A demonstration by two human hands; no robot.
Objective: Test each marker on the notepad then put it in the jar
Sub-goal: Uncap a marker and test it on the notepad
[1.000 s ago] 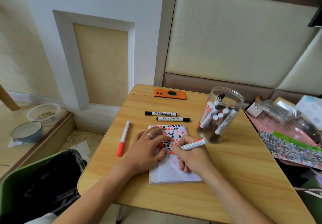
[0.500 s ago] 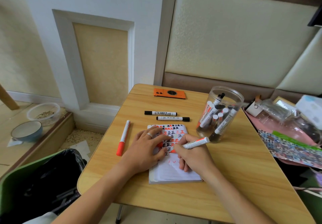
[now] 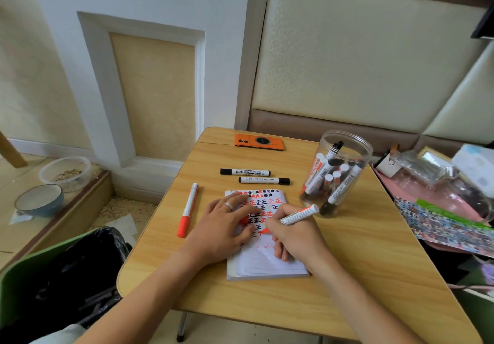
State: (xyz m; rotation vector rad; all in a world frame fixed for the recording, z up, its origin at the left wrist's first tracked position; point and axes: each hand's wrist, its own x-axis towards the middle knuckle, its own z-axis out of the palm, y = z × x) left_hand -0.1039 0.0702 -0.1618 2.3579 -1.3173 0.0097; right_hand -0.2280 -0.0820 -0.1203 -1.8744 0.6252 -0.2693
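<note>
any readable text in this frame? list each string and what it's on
"正", many times over in black and red: notepad, upper part of the page.
Row of star-like marks along the notepad's top edge: not characters I can read.
Label on the far black marker: print too small to read.
Label on the near black marker: too small.
Labels and barcodes on the markers in the jar: blurred.
Marker in the right hand: unreadable.

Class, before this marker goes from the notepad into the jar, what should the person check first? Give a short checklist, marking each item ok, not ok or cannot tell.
1. Right hand grips the marker: ok.
2. Marker leaves a mark on the notepad: cannot tell, the tip is hidden.
3. Marker capped: cannot tell.
4. Jar upright and open-topped: ok.
5. Left hand steadies the notepad: ok.
6. Path to the jar unobstructed: ok.
</note>
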